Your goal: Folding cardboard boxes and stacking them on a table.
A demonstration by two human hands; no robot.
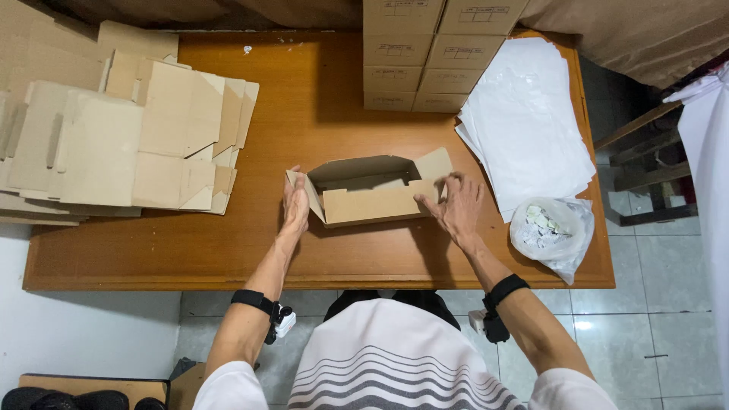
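A half-folded brown cardboard box point(370, 203) lies in the middle of the wooden table point(228, 250), its top open and its end flaps loose. My left hand point(295, 203) presses flat against the box's left end flap. My right hand point(457, 205) rests with spread fingers on the box's right end, fingertips touching the front wall and the right flap. Both wrists wear black bands.
A pile of flat unfolded cardboard blanks point(114, 144) covers the table's left side. Finished closed boxes point(425, 57) are stacked at the back. White sheets point(524, 114) lie at the right, with a clear plastic bag of small white items point(550, 231) near the front right corner.
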